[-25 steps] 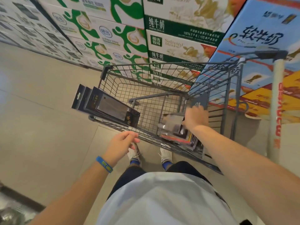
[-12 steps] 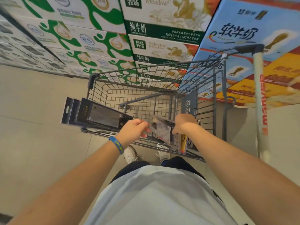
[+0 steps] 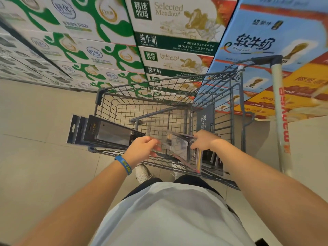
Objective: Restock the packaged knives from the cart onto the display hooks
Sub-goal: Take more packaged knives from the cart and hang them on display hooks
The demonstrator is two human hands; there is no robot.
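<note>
While right hand grips knives, left hand hovers.

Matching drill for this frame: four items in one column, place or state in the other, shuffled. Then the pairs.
1. black flat knife packages
2. clear-fronted knife package
3. blue rubber wristband
4. green-and-white milk cartons

A. stacked beyond the grey wire cart
B. worn on the left wrist
C. propped across the cart's left rim
D. gripped by the right hand

Pairs: 1-C, 2-D, 3-B, 4-A
</note>
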